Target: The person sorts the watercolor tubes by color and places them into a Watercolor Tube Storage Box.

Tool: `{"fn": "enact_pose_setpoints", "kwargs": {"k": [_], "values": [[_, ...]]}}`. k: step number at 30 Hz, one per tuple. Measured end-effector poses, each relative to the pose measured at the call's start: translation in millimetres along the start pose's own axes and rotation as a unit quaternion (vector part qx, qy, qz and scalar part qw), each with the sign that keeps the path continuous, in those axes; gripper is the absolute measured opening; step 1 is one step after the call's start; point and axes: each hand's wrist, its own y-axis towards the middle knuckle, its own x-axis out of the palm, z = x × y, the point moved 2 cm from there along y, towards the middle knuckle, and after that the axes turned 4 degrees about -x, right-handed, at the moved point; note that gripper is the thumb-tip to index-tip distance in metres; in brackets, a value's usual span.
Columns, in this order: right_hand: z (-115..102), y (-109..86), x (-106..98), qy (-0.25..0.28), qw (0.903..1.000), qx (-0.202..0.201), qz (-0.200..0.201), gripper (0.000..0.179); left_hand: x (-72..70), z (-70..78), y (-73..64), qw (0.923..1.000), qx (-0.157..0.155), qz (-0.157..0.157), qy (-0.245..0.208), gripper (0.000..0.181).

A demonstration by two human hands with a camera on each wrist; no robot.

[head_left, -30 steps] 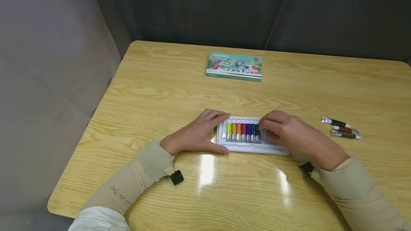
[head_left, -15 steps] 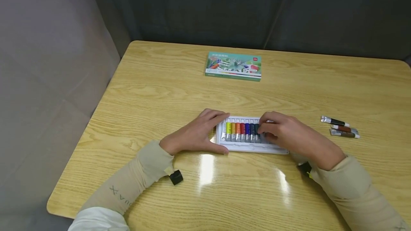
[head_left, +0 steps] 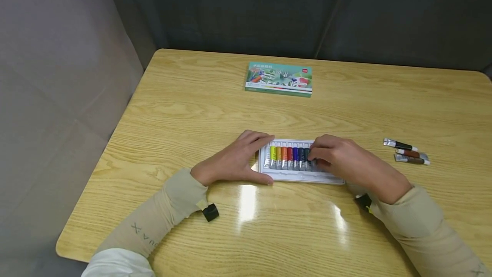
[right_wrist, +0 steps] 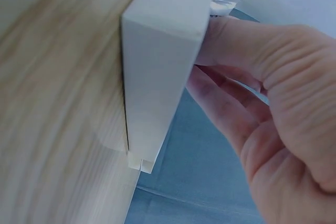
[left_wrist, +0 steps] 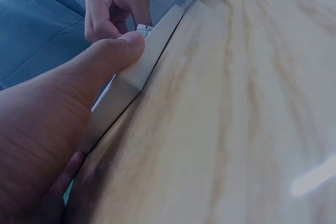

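Note:
A white tray (head_left: 305,177) of small paint tubes lies on the table, its row running from white and yellow (head_left: 273,157) through orange, red and blue to dark tubes. My left hand (head_left: 240,159) holds the tray's left end, thumb at the near edge and fingers at the far edge. Over the tray's right part, my right hand (head_left: 340,157) bends its fingers down among the tubes. The right wrist view shows a silvery paint tube (right_wrist: 223,3) at its thumb tip. Most of that tube is hidden by the fingers.
To the right lie loose paint tubes: one black (head_left: 401,145), one reddish brown (head_left: 411,154) and one dark brown (head_left: 411,160). A green illustrated paint box (head_left: 278,79) lies toward the back of the table (head_left: 184,106). Dark cloth (head_left: 238,12) hangs behind.
My right hand's fingers have moved slightly left and down, nearer the dark tubes. My left hand stays on the tray. The loose tubes and box have not moved.

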Motion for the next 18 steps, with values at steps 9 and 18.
{"fn": "enact_pose_setpoints", "kwargs": {"k": [9,18], "values": [[-1.7,1.9,-0.2,-0.017,0.9996,0.007,-0.019,0.023,-0.7,-0.5,-0.7,1.0,-0.001,0.001,-0.004,0.111],[-4.0,-3.5,-7.9,0.021,0.9971,0.037,-0.064,0.027,0.9,-0.7,0.2,1.0,-0.001,0.002,-0.001,0.112]]}}
